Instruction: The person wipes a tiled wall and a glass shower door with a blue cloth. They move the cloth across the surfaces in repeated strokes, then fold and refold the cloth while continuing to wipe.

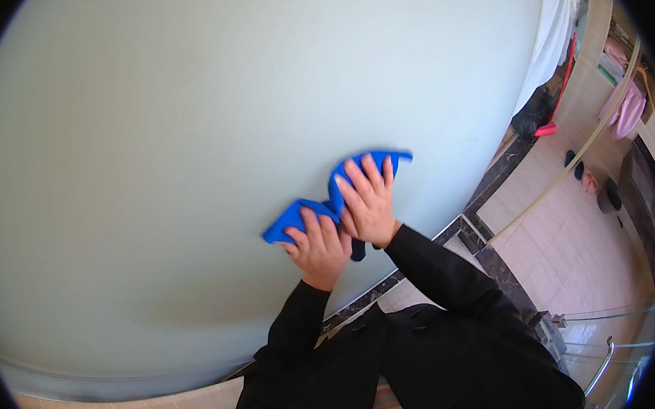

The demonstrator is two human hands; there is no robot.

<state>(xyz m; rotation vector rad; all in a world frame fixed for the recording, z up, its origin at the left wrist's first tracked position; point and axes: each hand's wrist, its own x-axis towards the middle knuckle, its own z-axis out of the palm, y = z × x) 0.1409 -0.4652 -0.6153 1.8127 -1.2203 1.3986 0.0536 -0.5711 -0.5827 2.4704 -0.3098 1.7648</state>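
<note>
Both of my hands press a bright blue cloth [298,217] against a large, smooth, pale grey-green panel [181,129], which looks like frosted glass. My left hand [320,246] lies on the lower left part of the cloth with its fingers slightly spread. Higher and to the right, my right hand [369,204] holds the other part, fingers spread over it. The two hands touch or nearly touch at the thumbs. Between the wrists, a dark end of something hangs below the cloth; what it is cannot be told.
Right of the panel are a white sheet [544,39], a black plastic bag [531,113] and a red-handled broom [565,81]. Slippers [590,182] and a dark bin [609,196] stand on the tiled floor [540,232]. At lower right is a glass door's metal handle [602,368].
</note>
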